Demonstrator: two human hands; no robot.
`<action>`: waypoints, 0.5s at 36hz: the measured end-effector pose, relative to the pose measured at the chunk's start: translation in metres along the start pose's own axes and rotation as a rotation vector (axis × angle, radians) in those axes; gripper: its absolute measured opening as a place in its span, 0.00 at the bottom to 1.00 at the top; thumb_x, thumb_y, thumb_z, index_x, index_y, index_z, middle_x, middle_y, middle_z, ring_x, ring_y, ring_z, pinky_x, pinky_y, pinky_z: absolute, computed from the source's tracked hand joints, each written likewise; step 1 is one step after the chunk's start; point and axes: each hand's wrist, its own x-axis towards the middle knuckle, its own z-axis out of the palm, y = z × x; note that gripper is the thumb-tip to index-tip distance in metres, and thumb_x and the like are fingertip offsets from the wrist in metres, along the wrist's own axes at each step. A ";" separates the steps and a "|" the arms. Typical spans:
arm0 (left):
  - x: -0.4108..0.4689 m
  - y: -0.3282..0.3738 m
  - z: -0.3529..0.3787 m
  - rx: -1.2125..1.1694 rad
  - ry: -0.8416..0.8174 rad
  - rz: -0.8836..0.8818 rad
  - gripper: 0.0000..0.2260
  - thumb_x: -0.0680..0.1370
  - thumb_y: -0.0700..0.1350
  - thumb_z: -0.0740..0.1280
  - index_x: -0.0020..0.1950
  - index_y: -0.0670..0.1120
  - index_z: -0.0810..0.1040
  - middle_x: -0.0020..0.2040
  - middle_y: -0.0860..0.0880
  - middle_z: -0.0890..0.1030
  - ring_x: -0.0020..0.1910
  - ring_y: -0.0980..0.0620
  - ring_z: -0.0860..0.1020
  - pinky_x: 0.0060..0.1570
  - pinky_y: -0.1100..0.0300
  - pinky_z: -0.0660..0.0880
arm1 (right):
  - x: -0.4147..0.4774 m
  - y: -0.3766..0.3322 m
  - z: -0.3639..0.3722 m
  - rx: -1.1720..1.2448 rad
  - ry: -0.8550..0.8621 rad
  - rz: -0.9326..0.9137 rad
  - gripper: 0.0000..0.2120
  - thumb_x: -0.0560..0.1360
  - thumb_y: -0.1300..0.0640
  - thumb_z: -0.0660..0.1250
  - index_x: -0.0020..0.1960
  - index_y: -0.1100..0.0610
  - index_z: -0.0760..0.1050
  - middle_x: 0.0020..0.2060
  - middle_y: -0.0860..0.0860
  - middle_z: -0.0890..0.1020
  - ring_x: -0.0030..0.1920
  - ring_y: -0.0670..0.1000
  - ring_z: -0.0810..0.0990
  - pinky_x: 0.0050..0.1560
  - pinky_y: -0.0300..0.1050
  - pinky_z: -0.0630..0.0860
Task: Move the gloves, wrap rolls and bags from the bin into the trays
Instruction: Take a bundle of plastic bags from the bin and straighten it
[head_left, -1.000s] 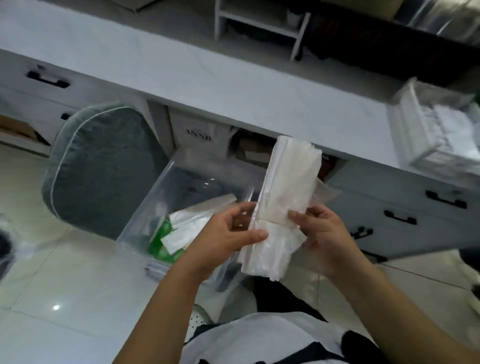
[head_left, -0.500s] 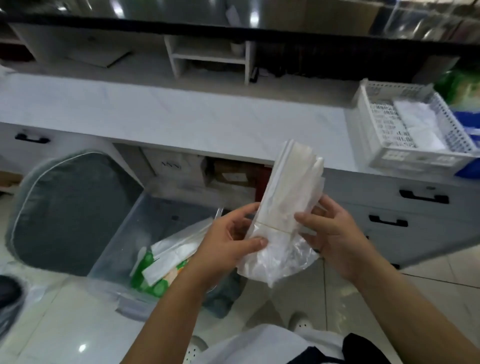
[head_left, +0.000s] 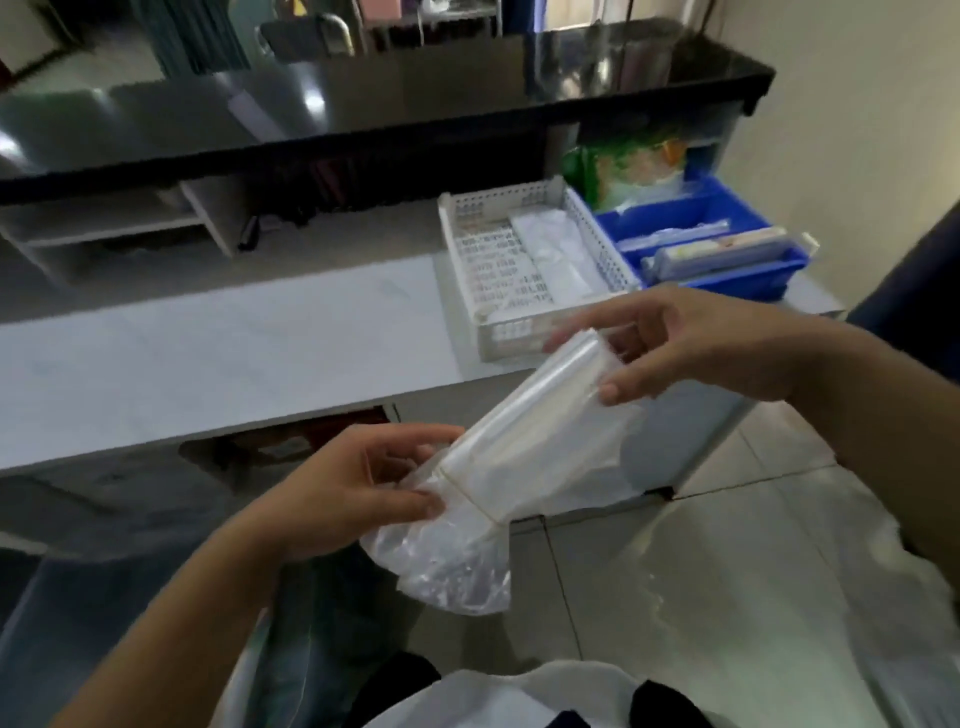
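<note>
Your left hand (head_left: 343, 488) and right hand (head_left: 691, 343) both grip the bundle of clear bags (head_left: 524, 441), not in yet. White tray (head_left: 509, 338) already holds some, probably bags.

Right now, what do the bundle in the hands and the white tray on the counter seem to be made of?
The bundle: thin clear plastic film, glossy, probably bags; it is see-through and crinkled at its lower end. The white tray: rigid matte plastic, judging by its perforated walls.
</note>
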 end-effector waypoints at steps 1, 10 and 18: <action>0.011 0.004 0.001 0.011 -0.034 0.010 0.25 0.71 0.36 0.75 0.63 0.59 0.80 0.54 0.44 0.84 0.52 0.45 0.83 0.53 0.51 0.81 | -0.004 0.004 -0.006 -0.014 0.022 0.008 0.22 0.67 0.58 0.76 0.60 0.48 0.80 0.51 0.51 0.86 0.51 0.52 0.85 0.49 0.46 0.82; 0.115 0.025 0.012 0.192 -0.306 0.072 0.22 0.72 0.37 0.75 0.61 0.57 0.82 0.51 0.51 0.86 0.48 0.51 0.84 0.49 0.59 0.80 | -0.020 0.070 -0.031 -0.020 0.358 0.164 0.18 0.69 0.70 0.73 0.53 0.52 0.83 0.44 0.52 0.86 0.44 0.52 0.85 0.44 0.50 0.82; 0.208 0.044 0.012 0.178 -0.433 0.140 0.19 0.72 0.37 0.75 0.61 0.52 0.82 0.48 0.51 0.85 0.42 0.55 0.82 0.43 0.65 0.77 | -0.024 0.079 -0.069 0.001 0.653 0.161 0.18 0.68 0.74 0.69 0.46 0.53 0.85 0.30 0.42 0.84 0.31 0.38 0.79 0.33 0.34 0.73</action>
